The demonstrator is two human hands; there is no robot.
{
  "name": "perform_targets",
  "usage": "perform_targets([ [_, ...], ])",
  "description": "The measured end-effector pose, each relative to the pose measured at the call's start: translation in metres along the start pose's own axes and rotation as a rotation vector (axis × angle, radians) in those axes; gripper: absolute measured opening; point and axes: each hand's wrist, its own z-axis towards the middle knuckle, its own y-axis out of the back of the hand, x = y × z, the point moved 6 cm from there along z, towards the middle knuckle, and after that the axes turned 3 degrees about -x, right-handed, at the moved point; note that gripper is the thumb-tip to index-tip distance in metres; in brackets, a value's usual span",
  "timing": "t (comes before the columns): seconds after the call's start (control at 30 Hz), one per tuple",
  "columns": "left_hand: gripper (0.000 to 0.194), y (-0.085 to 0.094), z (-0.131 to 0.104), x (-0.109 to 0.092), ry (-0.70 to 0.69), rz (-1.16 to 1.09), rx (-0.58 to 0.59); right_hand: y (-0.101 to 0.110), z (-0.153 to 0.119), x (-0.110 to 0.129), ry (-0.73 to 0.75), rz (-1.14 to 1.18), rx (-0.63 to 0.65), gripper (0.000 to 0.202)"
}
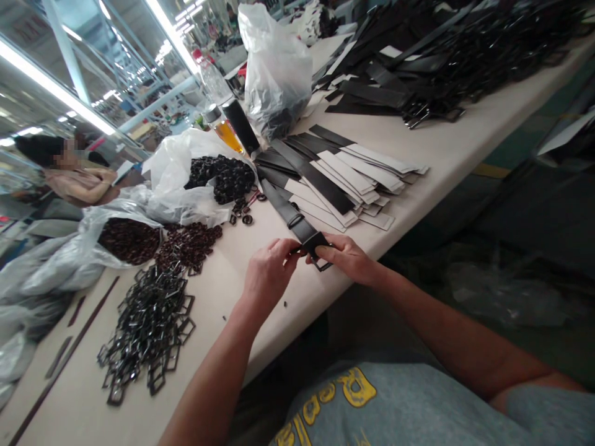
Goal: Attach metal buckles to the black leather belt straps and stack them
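Observation:
A black belt (283,207) lies on the table with its near end folded around a dark metal buckle (321,265). My right hand (348,257) is closed on that end, thumb on top and fingers beneath. At the belt's left edge, the fingers of my left hand (269,269) are pinched together; what is between the fingertips is hidden. A dark loop sits around the strap just beyond the fold. Beside it are stacked more black straps (320,179), several with white paper on their ends.
To the left is a heap of buckles (144,322), with small brown rings (190,244) and a bag of black rings (220,176) behind. Bottles (225,131) and a white plastic bag (279,68) stand farther back. Buckled belts (432,74) pile up at right. A person (77,170) sits across.

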Motion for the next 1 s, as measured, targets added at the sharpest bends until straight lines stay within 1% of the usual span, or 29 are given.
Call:
perform_targets([
  [0.07, 0.011, 0.002, 0.0, -0.001, 0.02, 0.099, 0.023, -0.001, 0.0, -0.001, 0.022, -0.016, 0.002, 0.047],
  [0.1, 0.011, 0.002, -0.001, 0.0, 0.035, 0.095, 0.04, -0.001, 0.0, -0.002, 0.022, -0.012, 0.0, 0.047],
  [0.17, 0.01, 0.0, -0.002, 0.004, 0.07, -0.011, 0.096, -0.001, -0.001, -0.004, 0.0, 0.019, -0.009, 0.047],
  [0.23, 0.009, -0.002, -0.004, 0.009, 0.104, -0.141, 0.158, -0.002, -0.002, -0.007, -0.057, 0.062, 0.001, 0.047],
  [0.27, 0.009, -0.002, -0.005, 0.01, 0.114, -0.158, 0.17, -0.003, -0.002, -0.009, -0.089, 0.084, 0.014, 0.047],
  [0.3, 0.01, -0.002, -0.006, 0.011, 0.114, -0.129, 0.164, -0.004, -0.002, -0.01, -0.115, 0.103, 0.03, 0.048],
  [0.37, 0.012, 0.0, -0.008, 0.01, 0.089, 0.026, 0.124, -0.006, -0.002, -0.011, -0.139, 0.13, 0.054, 0.05],
  [0.43, 0.012, 0.0, -0.01, 0.004, 0.049, 0.188, 0.09, -0.005, -0.001, -0.01, -0.13, 0.138, 0.051, 0.05],
  [0.5, 0.011, -0.002, -0.011, -0.001, 0.021, 0.282, 0.08, -0.004, -0.001, -0.009, -0.122, 0.131, 0.037, 0.049],
  [0.63, 0.013, -0.006, -0.011, -0.004, -0.04, 0.365, 0.056, -0.003, -0.001, -0.009, -0.132, 0.132, 0.028, 0.049],
  [0.73, 0.013, -0.009, -0.013, -0.002, -0.079, 0.367, 0.03, -0.003, -0.001, -0.011, -0.139, 0.153, 0.031, 0.051],
  [0.8, 0.014, -0.009, -0.013, 0.002, -0.075, 0.32, -0.009, -0.002, -0.001, -0.012, -0.143, 0.171, 0.006, 0.05],
  [0.87, 0.015, -0.004, -0.011, 0.007, -0.045, 0.208, -0.072, 0.0, -0.001, -0.012, -0.153, 0.203, -0.043, 0.05],
  [0.93, 0.015, 0.002, -0.008, 0.014, 0.02, 0.013, -0.14, 0.001, -0.002, -0.012, -0.17, 0.226, -0.091, 0.051],
  [1.0, 0.015, 0.006, -0.004, 0.02, 0.101, -0.246, -0.189, -0.001, -0.003, -0.01, -0.172, 0.203, -0.101, 0.052],
])
